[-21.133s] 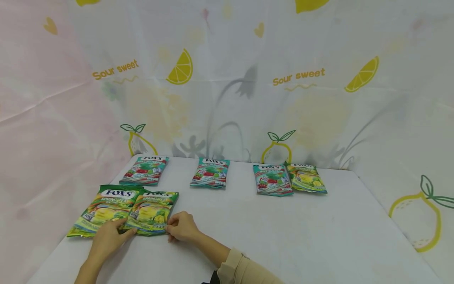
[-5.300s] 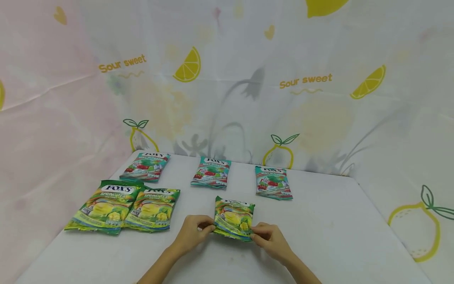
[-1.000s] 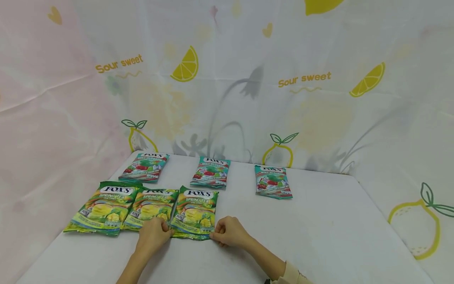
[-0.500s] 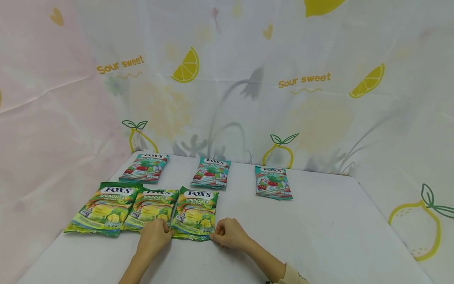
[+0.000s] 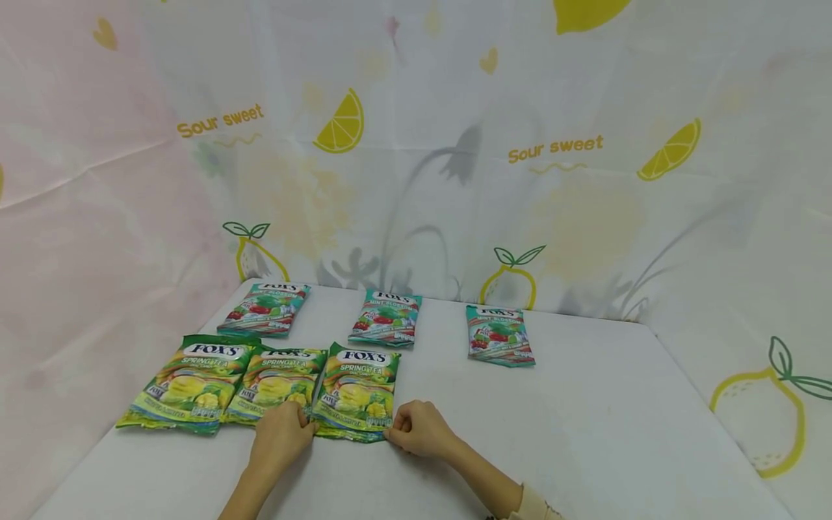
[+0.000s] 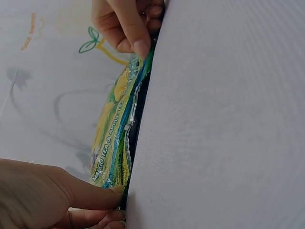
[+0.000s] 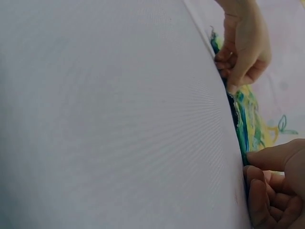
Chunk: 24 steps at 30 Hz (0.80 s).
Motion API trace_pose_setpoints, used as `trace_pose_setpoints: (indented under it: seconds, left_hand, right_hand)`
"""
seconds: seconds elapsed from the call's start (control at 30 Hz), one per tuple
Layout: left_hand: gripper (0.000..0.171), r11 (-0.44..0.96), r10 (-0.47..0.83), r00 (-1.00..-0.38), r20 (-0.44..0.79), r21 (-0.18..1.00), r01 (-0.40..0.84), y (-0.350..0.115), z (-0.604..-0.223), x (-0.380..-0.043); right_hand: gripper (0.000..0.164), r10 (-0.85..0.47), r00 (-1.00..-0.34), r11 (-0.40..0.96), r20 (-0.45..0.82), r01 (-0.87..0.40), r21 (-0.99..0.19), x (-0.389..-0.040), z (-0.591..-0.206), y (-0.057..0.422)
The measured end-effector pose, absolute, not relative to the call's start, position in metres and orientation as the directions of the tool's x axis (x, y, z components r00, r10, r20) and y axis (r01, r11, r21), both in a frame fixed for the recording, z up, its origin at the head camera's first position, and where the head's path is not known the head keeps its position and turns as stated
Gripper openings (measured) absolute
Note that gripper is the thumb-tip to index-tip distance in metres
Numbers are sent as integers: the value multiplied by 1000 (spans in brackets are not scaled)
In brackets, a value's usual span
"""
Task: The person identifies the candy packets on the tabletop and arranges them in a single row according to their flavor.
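Observation:
Three green-and-yellow Fox's Spring Tea candy bags lie side by side at the left front: a left bag (image 5: 195, 383), a middle bag (image 5: 276, 375) and a right-hand bag (image 5: 357, 386). My left hand (image 5: 282, 437) pinches the lower left corner of the right-hand bag and covers part of the middle bag's lower edge. At its lower right corner, my right hand (image 5: 424, 427) pinches with thumb and fingers. The left wrist view has the bag's lower edge (image 6: 116, 129) stretched between both hands, close to the tabletop. In the right wrist view the same bag (image 7: 252, 117) is partly hidden.
Behind them, three teal Fox's Mint Blossom bags stand spaced in a back row: left (image 5: 266, 310), centre (image 5: 386, 318) and right (image 5: 500, 336). The white tabletop (image 5: 585, 426) meets a lemon-print cloth backdrop (image 5: 416, 180) at the back and sides.
Earlier, a Spring Tea bag lay beside the right Mint Blossom bag, then between both hands mid-table. It now ends the front row at the right. Over the last second the hands barely move.

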<state>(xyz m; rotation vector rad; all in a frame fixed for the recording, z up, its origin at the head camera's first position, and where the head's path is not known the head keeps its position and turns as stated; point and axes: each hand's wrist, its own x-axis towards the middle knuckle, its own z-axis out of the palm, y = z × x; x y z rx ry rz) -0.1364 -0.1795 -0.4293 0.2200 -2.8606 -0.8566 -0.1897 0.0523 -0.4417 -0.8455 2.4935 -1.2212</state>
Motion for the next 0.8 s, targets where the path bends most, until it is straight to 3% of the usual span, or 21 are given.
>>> trace_pose_setpoints:
  seconds: [0.13,0.33,0.47,0.57,0.8]
  left_hand:
    - [30,828,-182,-980,86,550,-105,-180,-429,-136]
    - [28,849,-187,-973,135,520,-91,-177,-426,-133]
    - [19,846,-144,-956,257,533,15,-169,-423,-133]
    - [10,788,-100,-948,303,606,111,-160,-423,-136]
    - [12,639,57,-910,412,685,350,-140,-427,-150]
  right_hand:
    - [23,-594,-804,464,27,-370,-805,-190,-443,54]
    - [21,-585,-809,370,-51,-211,-905,-192,-444,60]
    - [21,-581,-812,324,-53,-171,-931,-192,-444,63]
    - [20,-579,-815,301,-37,-171,-938,-192,-443,66]
    - [18,-552,-834,279,20,-208,-938,-188,-433,78]
